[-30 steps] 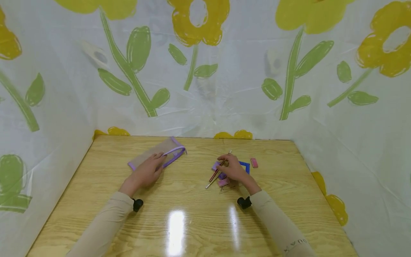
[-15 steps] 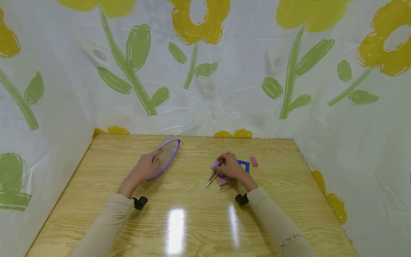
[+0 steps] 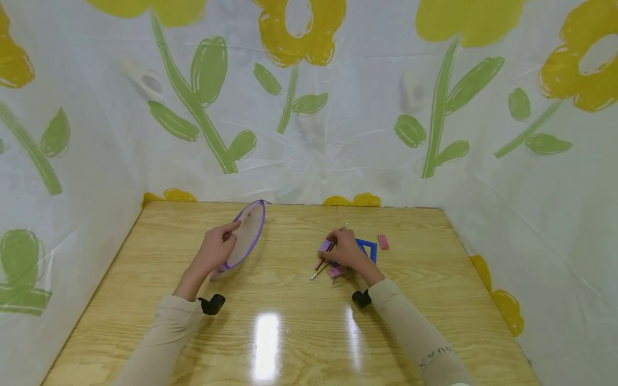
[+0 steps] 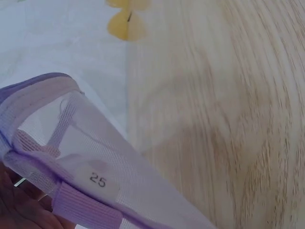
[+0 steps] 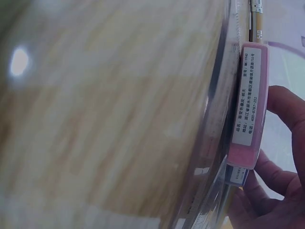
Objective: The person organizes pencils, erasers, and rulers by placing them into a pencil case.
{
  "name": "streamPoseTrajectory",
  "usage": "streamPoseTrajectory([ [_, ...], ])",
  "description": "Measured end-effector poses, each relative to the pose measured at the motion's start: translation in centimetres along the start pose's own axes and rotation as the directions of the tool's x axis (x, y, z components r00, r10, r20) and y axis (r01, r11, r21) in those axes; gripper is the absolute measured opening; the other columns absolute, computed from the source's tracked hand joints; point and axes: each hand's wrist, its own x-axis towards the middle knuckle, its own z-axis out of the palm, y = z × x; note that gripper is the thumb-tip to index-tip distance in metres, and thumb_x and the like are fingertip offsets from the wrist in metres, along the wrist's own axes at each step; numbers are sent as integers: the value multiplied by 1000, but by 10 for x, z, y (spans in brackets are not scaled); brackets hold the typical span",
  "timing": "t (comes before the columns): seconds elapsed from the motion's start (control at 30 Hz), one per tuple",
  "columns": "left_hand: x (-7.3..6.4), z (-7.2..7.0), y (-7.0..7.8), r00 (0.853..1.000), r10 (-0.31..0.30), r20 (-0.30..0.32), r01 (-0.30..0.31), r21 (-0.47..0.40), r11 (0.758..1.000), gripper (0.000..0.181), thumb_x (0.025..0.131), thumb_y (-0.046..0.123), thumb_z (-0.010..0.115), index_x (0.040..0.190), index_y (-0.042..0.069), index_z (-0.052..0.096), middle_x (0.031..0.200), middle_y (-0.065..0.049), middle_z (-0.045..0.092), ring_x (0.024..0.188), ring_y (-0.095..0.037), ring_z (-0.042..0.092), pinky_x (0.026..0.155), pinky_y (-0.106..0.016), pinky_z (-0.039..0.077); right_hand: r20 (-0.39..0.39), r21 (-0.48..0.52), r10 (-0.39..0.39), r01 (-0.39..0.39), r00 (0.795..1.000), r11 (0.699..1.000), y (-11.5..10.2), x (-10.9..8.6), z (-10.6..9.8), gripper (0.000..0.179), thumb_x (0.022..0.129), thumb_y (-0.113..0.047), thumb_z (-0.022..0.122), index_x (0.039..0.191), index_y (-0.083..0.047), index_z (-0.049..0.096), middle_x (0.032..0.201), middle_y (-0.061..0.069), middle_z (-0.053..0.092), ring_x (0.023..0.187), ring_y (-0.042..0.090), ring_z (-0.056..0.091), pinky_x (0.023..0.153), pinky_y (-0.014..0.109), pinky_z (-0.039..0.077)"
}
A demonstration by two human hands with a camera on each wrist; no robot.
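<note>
From my station I see the left hand point(image 3: 218, 249) left of the frame's centre, gripping the near side of a mesh pouch point(image 3: 249, 236), index finger stretched over its mouth. I take this hold to be what keeps the mouth gaping toward the frame's right.

Right of centre, the right hand point(image 3: 351, 251) has its fingers curled around the pencils point(image 3: 319, 262), which slant together beneath them; pinching from above probably keeps them bundled. A purple eraser point(image 3: 325, 246) sits beside the fingertips and a pink eraser point(image 3: 337, 272) just below the hand. A blue ruler point(image 3: 374, 252) lies behind the wrist, partly covered by it, with another pink eraser point(image 3: 383, 242) apart to its right on the table point(image 3: 309, 327).

My left wrist view cuts the fingers off at lower left and shows a "25" tag point(image 4: 98, 180) on the pouch. In my right wrist view, the clear plastic point(image 5: 209, 119) is hard to make out, and I can't tell which pieces the fingertips really touch.
</note>
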Motion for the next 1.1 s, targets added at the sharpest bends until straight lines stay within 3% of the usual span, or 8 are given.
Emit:
streamPoseTrajectory([
  [0.07,0,-1,2,1000,-12,-2,12,-18,1000,46,101,1,44,146,-8,48,137,-32,58,56,-14,41,44,-23,35,0,1,6,-6,1000,1000,1,1,0,47,80,-32,87,114,-3,71,114,13,62,111,31,52,92,45,53],
  [0.17,-2,-1,5,999,-37,10,37,-64,997,46,102,1,41,147,-9,46,149,-29,49,89,-32,66,64,-24,58,12,12,12,-12,1000,1000,1,1,-1,46,80,-32,87,113,-3,71,115,13,61,113,32,52,92,44,53],
  [0.23,-2,0,6,998,-55,21,57,-116,992,47,103,1,38,148,-9,44,151,-29,46,109,-43,65,82,-30,64,13,24,9,-9,1000,1000,0,1,-2,46,79,-31,88,112,-3,71,115,13,61,112,32,52,91,44,54],
  [0.3,-3,1,8,998,-65,28,68,-169,983,48,103,0,36,149,-10,41,153,-30,44,127,-46,57,97,-37,61,12,33,3,-3,1000,999,0,0,-4,46,79,-30,88,112,-4,71,115,12,61,112,32,52,91,45,54],
  [0.47,-3,4,9,998,-59,21,62,-234,970,46,104,-1,35,148,-12,41,153,-31,42,130,-47,54,100,-38,59,12,74,-31,30,999,997,0,-1,-7,48,79,-27,89,115,-3,70,116,12,62,107,28,55,91,43,56],
  [0.67,-6,6,7,999,-51,6,50,-268,962,45,105,-1,35,148,-12,41,152,-32,43,132,-47,52,101,-42,57,-12,131,-68,69,998,989,-2,0,-9,48,79,-23,88,117,-2,68,116,13,61,93,22,57,76,36,56],
  [0.87,-8,8,6,999,-46,8,46,-306,951,45,106,0,35,149,-10,41,153,-31,42,134,-48,50,104,-47,55,-39,167,-99,104,994,980,-5,-3,-12,46,77,-18,89,115,-1,69,111,13,63,90,21,60,72,32,57],
  [1.1,-10,10,7,998,-67,-1,64,-307,949,45,107,3,36,151,-7,41,153,-29,44,133,-45,52,103,-46,56,-16,271,-92,92,996,958,-4,-7,-15,48,80,-14,86,121,2,67,108,12,68,87,23,65,66,28,59],
])
